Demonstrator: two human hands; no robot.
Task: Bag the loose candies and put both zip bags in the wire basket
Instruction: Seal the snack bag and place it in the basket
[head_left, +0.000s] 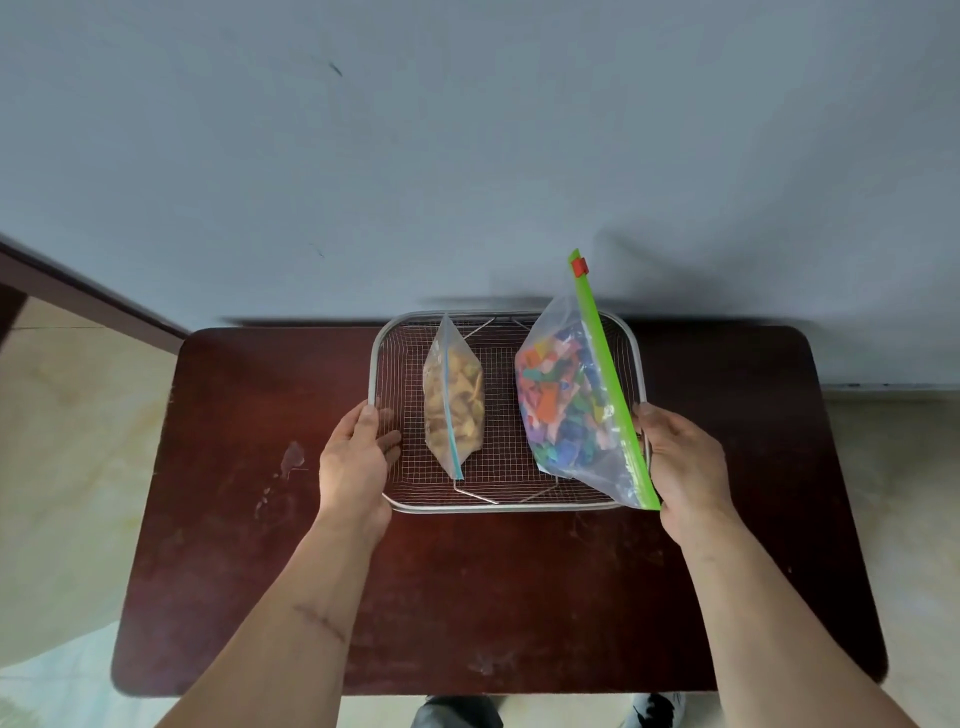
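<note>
Both hands flank the wire basket (506, 506) on the counter (260, 519). Left hand (353, 462) grips the nine o'clock rim; right hand (685, 467) holds the three o'clock rim beside the colourful candy bag (566, 405). The yellow candy bag (453, 400) lies centre, long axis six-to-twelve.

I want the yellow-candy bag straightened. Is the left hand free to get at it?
Probably yes: the left hand grips only the wire basket rim, and the yellow-candy bag stands uncovered just beside it.
</note>
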